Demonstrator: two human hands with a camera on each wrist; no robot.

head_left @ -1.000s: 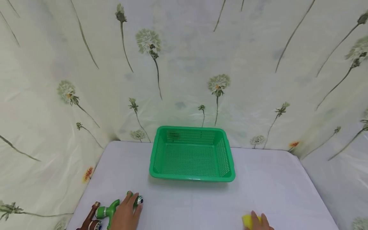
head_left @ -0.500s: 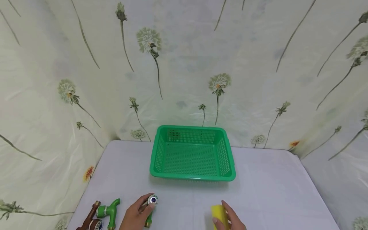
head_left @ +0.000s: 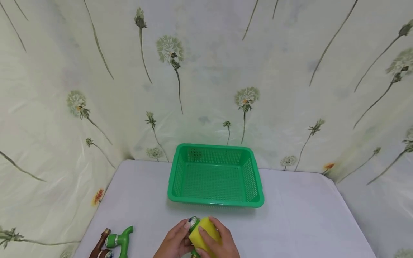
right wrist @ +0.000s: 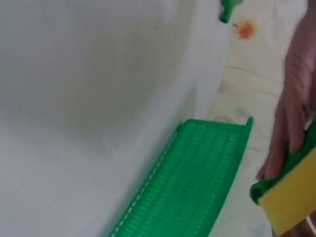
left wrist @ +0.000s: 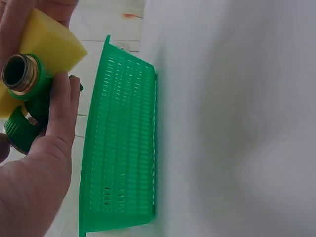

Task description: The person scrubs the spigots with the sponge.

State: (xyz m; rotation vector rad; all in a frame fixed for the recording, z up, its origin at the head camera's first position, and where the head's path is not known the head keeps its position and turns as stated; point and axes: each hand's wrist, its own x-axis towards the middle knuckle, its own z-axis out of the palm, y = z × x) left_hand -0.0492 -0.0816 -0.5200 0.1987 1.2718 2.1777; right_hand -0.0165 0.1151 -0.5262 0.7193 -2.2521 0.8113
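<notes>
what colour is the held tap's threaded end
Brassy gold threaded end, clearest in the left wrist view.

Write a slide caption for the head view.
Left hand grips a green tap while the right hand holds a yellow sponge against it, in front of a green basket.

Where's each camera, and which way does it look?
Head: on the head, facing forward and down at the green basket; left hand and right hand show.
Left wrist: worn there, facing the held green tap and yellow sponge; both hands show.
Right wrist: worn there, facing them too; mostly left hand shows.
Wrist views share the basket.
</notes>
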